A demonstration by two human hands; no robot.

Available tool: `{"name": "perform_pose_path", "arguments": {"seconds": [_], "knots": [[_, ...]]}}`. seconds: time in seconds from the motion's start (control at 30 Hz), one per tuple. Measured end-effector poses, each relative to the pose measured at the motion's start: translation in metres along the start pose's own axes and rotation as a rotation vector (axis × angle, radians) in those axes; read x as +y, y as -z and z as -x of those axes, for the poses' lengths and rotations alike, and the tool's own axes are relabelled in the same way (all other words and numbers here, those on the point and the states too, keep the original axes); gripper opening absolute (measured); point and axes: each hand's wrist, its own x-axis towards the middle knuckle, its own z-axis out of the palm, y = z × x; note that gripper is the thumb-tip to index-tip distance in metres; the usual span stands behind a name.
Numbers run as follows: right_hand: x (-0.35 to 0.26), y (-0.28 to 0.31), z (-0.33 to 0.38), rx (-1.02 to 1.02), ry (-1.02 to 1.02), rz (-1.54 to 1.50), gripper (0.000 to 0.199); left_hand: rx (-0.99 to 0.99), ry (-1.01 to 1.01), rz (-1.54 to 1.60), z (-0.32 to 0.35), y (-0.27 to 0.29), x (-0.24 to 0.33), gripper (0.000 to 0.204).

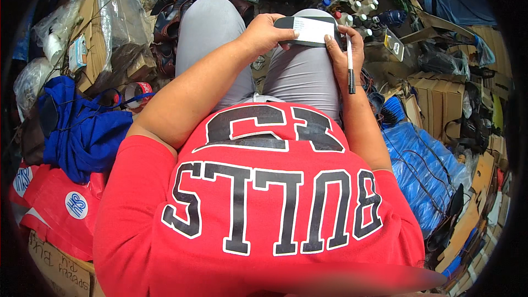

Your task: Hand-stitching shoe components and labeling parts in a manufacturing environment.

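Left hand (263, 34) and right hand (345, 49) hold a black strip (308, 31) on the right knee.
A white label (311, 29) covers the strip's middle; left fingers clamp its left end, right hand presses its right end while gripping a pen (350, 66). Red bags (55, 201) lie at left, blue bag (421, 165) at right.

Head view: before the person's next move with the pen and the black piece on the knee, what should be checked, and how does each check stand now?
1. Left hand steadies the black piece: ok, fingers lie over its left end.
2. Piece is supported: ok, it rests on the right knee.
3. White label faces up and shows: ok, mostly uncovered.
4. Right hand has the pen: ok, it lies along the fingers.
5. Pen tip on the label: cannot tell, the upper end is hidden by the fingers.
6. Pen uncapped: cannot tell.
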Motion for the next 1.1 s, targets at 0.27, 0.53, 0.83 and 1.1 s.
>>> {"name": "perform_pose_path", "arguments": {"seconds": [0.27, 0.53, 0.83, 1.1], "knots": [[0.0012, -0.0009, 0.0002, 0.011, 0.002, -0.017, 0.036, 0.005, -0.02, 0.023, 0.0001, -0.0009, -0.0007, 0.023], [0.0024, -0.0016, 0.0002, 0.01, -0.001, -0.03, 0.036, 0.005, -0.026, 0.044, -0.0028, 0.0005, -0.0048, 0.021], [0.0049, -0.0015, 0.0006, 0.006, -0.008, -0.024, 0.036, 0.002, -0.027, 0.049, -0.001, -0.0004, -0.0033, 0.022], [0.0062, -0.0013, 0.0007, 0.002, -0.015, -0.038, 0.037, 0.004, -0.022, 0.036, 0.0007, -0.0009, -0.0013, 0.024]]}}
